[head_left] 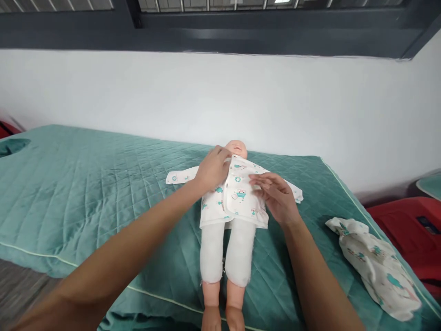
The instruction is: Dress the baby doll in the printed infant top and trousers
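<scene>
A baby doll (236, 148) lies on its back, head toward the wall, its legs in white padded coverings (239, 253) and its feet bare. It has on a white baby shirt (241, 202) printed with small green and red pictures, one front panel lapped over the other. My left hand (214, 169) is at the collar, fingers bent around the shirt's front edge below the chin; the fingertips are partly hidden. Over the chest on the other side, my right hand (274, 193) holds nothing, its fingers apart and close to the cloth. Both sleeves (181, 176) stretch out sideways.
A green quilted cover (113, 184) lies under the doll. A bunched printed cloth (379, 266) rests at the right edge. Beyond it is a red object (409, 230). A white wall (172, 92) rises behind, with a dark metal frame (241, 34) above.
</scene>
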### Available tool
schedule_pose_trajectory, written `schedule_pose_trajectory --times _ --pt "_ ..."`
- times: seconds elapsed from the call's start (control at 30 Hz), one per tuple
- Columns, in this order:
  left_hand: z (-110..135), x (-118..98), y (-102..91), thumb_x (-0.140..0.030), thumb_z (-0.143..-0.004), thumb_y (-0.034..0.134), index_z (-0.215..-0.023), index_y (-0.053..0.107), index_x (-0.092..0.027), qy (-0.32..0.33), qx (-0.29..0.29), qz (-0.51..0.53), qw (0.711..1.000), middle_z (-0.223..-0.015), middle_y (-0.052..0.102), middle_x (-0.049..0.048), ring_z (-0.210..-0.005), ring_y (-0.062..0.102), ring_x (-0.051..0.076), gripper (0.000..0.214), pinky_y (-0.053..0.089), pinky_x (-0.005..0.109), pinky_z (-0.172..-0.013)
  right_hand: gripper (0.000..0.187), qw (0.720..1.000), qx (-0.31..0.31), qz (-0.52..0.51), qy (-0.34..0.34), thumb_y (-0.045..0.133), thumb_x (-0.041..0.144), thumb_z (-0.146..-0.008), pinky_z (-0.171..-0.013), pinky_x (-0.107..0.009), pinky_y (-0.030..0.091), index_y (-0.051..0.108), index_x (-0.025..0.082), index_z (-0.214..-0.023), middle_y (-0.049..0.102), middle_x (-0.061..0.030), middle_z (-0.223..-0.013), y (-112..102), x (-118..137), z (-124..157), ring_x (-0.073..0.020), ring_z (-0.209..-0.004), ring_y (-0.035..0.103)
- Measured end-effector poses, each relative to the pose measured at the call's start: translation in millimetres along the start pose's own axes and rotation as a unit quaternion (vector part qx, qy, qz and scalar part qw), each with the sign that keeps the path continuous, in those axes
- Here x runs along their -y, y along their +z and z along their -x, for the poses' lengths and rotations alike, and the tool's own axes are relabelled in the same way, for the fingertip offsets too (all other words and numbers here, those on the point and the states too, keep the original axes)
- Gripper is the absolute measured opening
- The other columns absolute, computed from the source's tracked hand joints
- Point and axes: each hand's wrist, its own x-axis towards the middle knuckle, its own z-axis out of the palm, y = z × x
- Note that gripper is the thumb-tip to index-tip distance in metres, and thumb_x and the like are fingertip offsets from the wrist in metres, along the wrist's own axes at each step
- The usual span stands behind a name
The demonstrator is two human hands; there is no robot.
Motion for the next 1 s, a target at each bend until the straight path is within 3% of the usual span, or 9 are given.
schedule_pose_trajectory --times 0.07,0.13,0.27,0.4,0.57,0.7,0.8,0.93,1.0 --pt "30 2 3.4 -0.013 -0.095 0.046 -0.113 0.062 -0.018 0.025 -0.017 0.025 0.999 -0.121 0.063 0.0109 -0.117 0.057 0.026 0.025 0.048 0.043 -0.102 0.020 0.995 -0.035 0.081 -0.042 0.076 0.031 -0.086 -0.108 -0.042 0.049 0.073 0.030 -0.106 0.070 -0.0035 -0.132 3 -7 -3 -0.0242 -0.130 0.059" --pt "64 2 6.8 -0.015 -0.098 0.043 -0.119 0.061 -0.018 0.034 -0.045 0.051 0.997 -0.128 0.060 0.0120 -0.123 0.055 0.025 0.028 0.046 0.044 -0.107 0.026 0.981 -0.017 0.176 -0.076 0.074 0.032 -0.087 -0.123 -0.048 0.031 0.073 0.031 -0.114 0.060 -0.0025 -0.145 6 -14 -3 -0.0256 -0.144 0.045" --pt "128 0 8.9 -0.017 -0.100 0.042 -0.125 0.060 -0.022 0.006 -0.085 0.104 0.991 -0.140 0.054 0.0116 -0.133 0.050 0.024 0.031 0.042 0.045 -0.114 0.037 0.955 0.034 0.286 -0.077 0.065 0.037 -0.094 -0.128 -0.051 0.020 0.065 0.035 -0.131 0.043 0.0002 -0.160 13 -21 6 -0.0252 -0.152 0.031" --pt "167 4 4.1 -0.020 -0.101 0.041 -0.132 0.055 -0.023 -0.058 -0.058 0.158 0.984 -0.144 0.050 0.0119 -0.135 0.050 0.022 0.034 0.042 0.044 -0.116 0.048 0.953 0.012 0.303 -0.028 0.062 0.039 -0.096 -0.129 -0.049 0.017 0.054 0.037 -0.144 0.033 0.0022 -0.166 14 -20 32 -0.0241 -0.155 0.024" --pt "188 13 0.3 -0.016 -0.095 0.048 -0.139 0.047 -0.024 -0.099 0.019 0.182 0.978 -0.132 0.060 0.0092 -0.122 0.059 0.023 0.044 0.048 0.043 -0.106 0.059 0.924 -0.028 0.381 0.013 0.056 0.038 -0.100 -0.129 -0.052 0.016 0.037 0.038 -0.155 0.026 -0.0001 -0.168 9 -19 84 -0.0241 -0.155 0.023" --pt "191 12 -0.3 -0.018 -0.089 0.056 -0.134 0.051 -0.023 -0.106 0.046 0.151 0.982 -0.126 0.065 0.0094 -0.115 0.062 0.028 0.046 0.049 0.048 -0.100 0.050 0.869 -0.088 0.486 -0.025 0.062 0.035 -0.096 -0.113 -0.051 0.043 0.050 0.031 -0.144 0.049 -0.0091 -0.152 12 -20 112 -0.0277 -0.138 0.048" --pt "189 9 -0.2 -0.020 -0.087 0.059 -0.130 0.054 -0.022 -0.126 0.049 0.140 0.981 -0.121 0.068 0.0087 -0.107 0.064 0.028 0.044 0.049 0.047 -0.097 0.032 0.830 -0.116 0.543 -0.053 0.062 0.032 -0.094 -0.090 -0.042 0.054 0.059 0.025 -0.125 0.061 -0.0104 -0.124 17 -21 114 -0.0240 -0.107 0.062" --pt "184 5 1.9 -0.022 -0.088 0.058 -0.127 0.055 -0.023 -0.155 0.039 0.163 0.974 -0.114 0.070 0.0066 -0.102 0.065 0.026 0.039 0.048 0.045 -0.095 0.009 0.803 -0.143 0.575 -0.055 0.056 0.028 -0.095 -0.074 -0.036 0.051 0.060 0.022 -0.100 0.062 -0.0046 -0.093 26 -23 104 -0.0194 -0.080 0.060" --pt "183 4 2.6 -0.024 -0.092 0.053 -0.127 0.055 -0.023 -0.164 0.033 0.194 0.966 -0.113 0.071 0.0066 -0.104 0.065 0.026 0.035 0.048 0.043 -0.094 0.009 0.797 -0.159 0.582 -0.042 0.055 0.029 -0.095 -0.070 -0.034 0.047 0.059 0.022 -0.091 0.060 -0.0016 -0.082 27 -22 103 -0.0185 -0.073 0.058"
